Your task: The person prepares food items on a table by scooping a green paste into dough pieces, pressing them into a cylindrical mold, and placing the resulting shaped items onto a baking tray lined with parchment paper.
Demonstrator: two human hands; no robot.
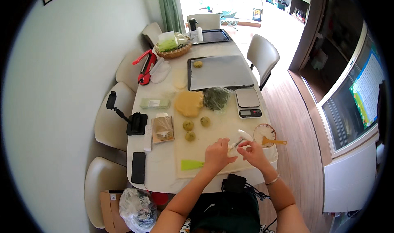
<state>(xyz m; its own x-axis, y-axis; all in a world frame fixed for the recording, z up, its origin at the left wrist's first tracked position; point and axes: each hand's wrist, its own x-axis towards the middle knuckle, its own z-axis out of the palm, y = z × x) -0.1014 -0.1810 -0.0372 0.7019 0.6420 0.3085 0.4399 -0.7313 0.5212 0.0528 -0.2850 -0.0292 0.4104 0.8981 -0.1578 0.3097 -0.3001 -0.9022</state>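
Over the near right of the pale mat (219,132), my two hands are together at a white plunger-style pastry mould (245,135) with a metal rod. My left hand (218,155) is closed around its lower white part, which the fingers mostly hide. At the metal rod, the fingers of my right hand (253,154) are pinched together. A lime-green scraper (191,164) lies beside my left hand. Farther off sit three speckled dough balls (188,125), a yellow dough mass (189,103) and a dark green mass in clear plastic (216,98).
A bowl (259,130) with an orange-handled utensil (279,142) stands right of my hands, below a kitchen scale (248,98). A lined baking tray (225,75) carries one dough piece (198,64). A phone (138,167) and a black stand (136,124) line the left edge.
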